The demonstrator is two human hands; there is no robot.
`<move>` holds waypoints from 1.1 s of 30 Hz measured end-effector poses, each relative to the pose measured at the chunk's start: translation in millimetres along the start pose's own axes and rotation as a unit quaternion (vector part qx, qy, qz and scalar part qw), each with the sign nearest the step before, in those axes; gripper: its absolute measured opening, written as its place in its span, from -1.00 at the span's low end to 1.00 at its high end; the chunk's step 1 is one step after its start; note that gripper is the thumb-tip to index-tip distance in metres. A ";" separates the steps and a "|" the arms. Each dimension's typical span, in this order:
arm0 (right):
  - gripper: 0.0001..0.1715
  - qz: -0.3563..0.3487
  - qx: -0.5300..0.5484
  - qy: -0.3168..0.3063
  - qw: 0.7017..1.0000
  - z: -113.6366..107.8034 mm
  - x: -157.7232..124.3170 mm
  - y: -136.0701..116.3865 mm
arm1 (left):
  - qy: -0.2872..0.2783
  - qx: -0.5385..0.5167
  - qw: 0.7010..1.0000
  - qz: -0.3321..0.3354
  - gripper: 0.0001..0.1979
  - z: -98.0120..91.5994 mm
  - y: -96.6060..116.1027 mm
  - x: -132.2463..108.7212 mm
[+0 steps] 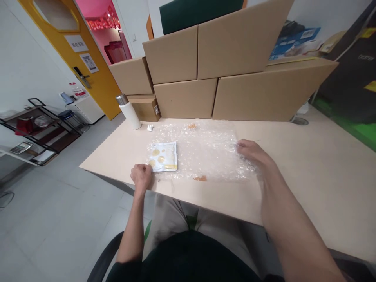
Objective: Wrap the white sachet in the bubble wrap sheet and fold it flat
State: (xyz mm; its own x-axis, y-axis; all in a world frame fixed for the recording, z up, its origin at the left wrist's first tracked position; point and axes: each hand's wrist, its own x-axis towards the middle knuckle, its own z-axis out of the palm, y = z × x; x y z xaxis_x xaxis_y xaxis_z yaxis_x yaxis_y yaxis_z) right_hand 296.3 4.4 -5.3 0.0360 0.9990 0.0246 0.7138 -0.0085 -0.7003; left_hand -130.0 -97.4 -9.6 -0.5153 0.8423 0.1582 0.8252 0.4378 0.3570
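A sheet of clear bubble wrap (202, 150) lies flat on the pale table (308, 168). On its left part rests a small square white plate (163, 156) with yellow round patterns. My left hand (141, 176) is curled at the plate's near left corner, fingers closed on the edge of the plate or wrap; which one is unclear. My right hand (249, 152) rests on the right part of the bubble wrap, fingers bent and pinching the wrap.
A white bottle with a metal cap (128, 111) stands at the table's back left, a crumpled white scrap (150, 127) beside it. Stacked cardboard boxes (223, 66) line the back edge. Small orange tape bits (200, 178) lie on the wrap. A shelf (35, 129) stands left.
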 end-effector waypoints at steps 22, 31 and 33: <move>-0.37 -0.401 -0.219 -0.177 0.872 166.5 -52.7 -178.8 | 0.008 -0.101 0.995 -0.019 -0.51 -6.6 -22.8 -7.3; -0.29 -0.393 -0.215 -0.163 0.879 172.8 -56.3 -174.1 | -0.078 -0.620 0.773 -0.108 -0.39 -10.8 -18.4 2.4; -0.26 -0.384 -0.208 -0.169 0.883 173.3 -56.2 -172.5 | -0.087 -0.651 0.742 -0.130 -0.39 -11.3 -9.6 2.1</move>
State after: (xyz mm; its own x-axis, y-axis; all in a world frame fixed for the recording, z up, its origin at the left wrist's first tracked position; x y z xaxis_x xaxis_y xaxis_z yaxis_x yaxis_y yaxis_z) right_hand 49.9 -42.9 -9.6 -0.7317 0.6719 0.1145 0.6349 0.7330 -0.2442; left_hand -141.6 -103.4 -2.3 -0.4866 0.8602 -0.1527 -0.2793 0.0125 0.9601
